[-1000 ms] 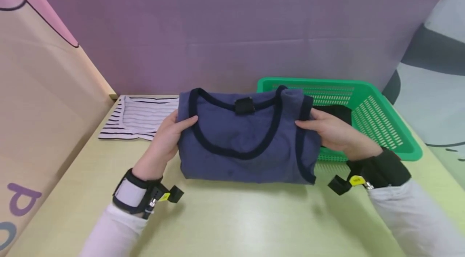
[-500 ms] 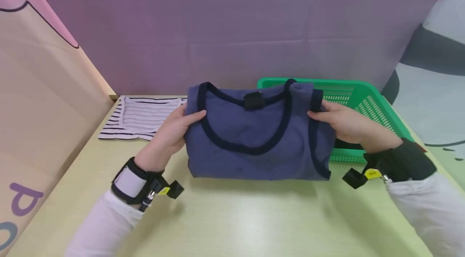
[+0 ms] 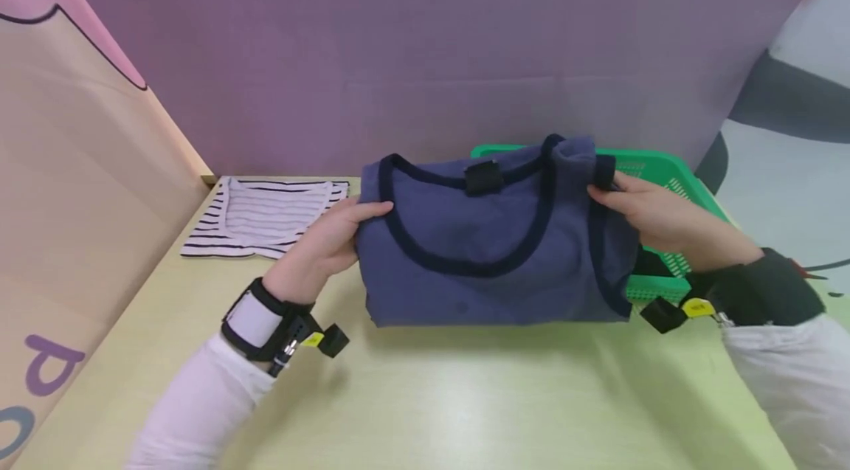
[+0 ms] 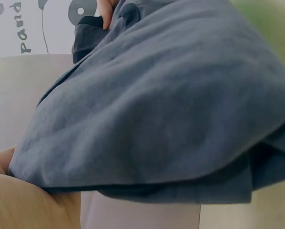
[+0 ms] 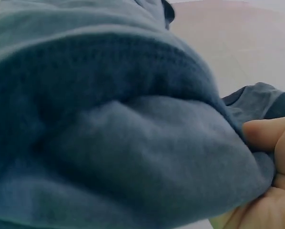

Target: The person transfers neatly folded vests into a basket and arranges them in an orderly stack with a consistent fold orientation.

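A folded blue shirt (image 3: 478, 293) with dark navy trim and a black neck label hangs above the table, held up between both hands. My left hand (image 3: 325, 237) pinches its left side, thumb in front near the neckline. On the other side, my right hand (image 3: 671, 215) pinches the edge by the dark armhole trim. Both hands' hidden fingers lie behind the cloth. Cloth (image 4: 147, 109) fills most of the left wrist view, with part of the left hand (image 4: 28, 202) at the lower left. In the right wrist view, the right thumb (image 5: 266, 133) presses the shirt's edge.
A folded black-and-white striped garment (image 3: 265, 215) lies at the table's back left. Behind the shirt, a green plastic basket (image 3: 690, 193) stands at the back right, partly covered, with something black inside. Fabric walls (image 3: 438, 35) enclose the pale table (image 3: 451, 396).
Both hands have carried the folded shirt to the right, and its right end has risen slightly. It now covers more of the green basket, and more of the striped garment shows.
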Available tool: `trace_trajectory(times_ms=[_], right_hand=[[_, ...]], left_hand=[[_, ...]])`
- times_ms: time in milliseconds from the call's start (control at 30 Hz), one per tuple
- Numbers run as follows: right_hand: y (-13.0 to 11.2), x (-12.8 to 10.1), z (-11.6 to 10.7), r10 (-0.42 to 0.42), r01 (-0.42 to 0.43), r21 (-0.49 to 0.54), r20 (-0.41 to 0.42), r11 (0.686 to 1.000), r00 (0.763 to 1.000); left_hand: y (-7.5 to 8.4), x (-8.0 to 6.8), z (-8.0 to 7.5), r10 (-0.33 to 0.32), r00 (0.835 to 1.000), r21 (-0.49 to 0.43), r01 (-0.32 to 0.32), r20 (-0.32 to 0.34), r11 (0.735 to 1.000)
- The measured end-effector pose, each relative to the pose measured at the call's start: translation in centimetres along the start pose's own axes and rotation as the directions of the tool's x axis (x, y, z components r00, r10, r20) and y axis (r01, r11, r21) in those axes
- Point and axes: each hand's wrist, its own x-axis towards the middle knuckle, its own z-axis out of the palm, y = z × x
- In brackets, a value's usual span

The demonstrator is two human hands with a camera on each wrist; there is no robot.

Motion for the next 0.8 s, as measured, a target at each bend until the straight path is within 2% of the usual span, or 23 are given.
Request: trace_trajectory(times_ms=[100, 267, 367, 433, 533, 800], right_hand=[[0.3, -0.3, -0.7, -0.027, 0.027, 0.001, 0.002, 1.000, 1.000], [0.6, -0.6, -2.0, 0.000, 0.001, 0.006, -0.034, 1.000, 0.999], [0.3, -0.8, -2.9, 0.023, -0.023, -0.013, -0.034, 1.000, 0.999], [0.0, -0.8, -3.2, 0.052, -0.056, -0.073, -0.049, 0.996, 0.997], [-0.1, -0.9, -4.0, 0.041, -0.043, -0.042, -0.043, 0.998, 0.998], [0.1, -1.2, -6.0, -0.008, 0.006, -0.044, -0.045, 0.999, 0.999]], left_hand=[[0.1, 0.4, 0.4, 0.019, 0.999, 0.011, -0.020, 0.038, 1.000], [0.4, 1.3, 1.3, 0.020, 0.997, 0.037, -0.023, 0.072, 0.999], [0.7, 1.9, 1.8, 0.007, 0.998, 0.050, -0.010, 0.060, 0.999], [0.9, 2.3, 2.1, -0.003, 0.999, 0.060, 0.000, 0.052, 0.998], [1.4, 2.9, 2.7, -0.016, 0.999, 0.066, 0.013, 0.039, 0.998], [2.7, 4.7, 4.5, -0.022, 0.999, 0.046, 0.021, 0.032, 0.999]])
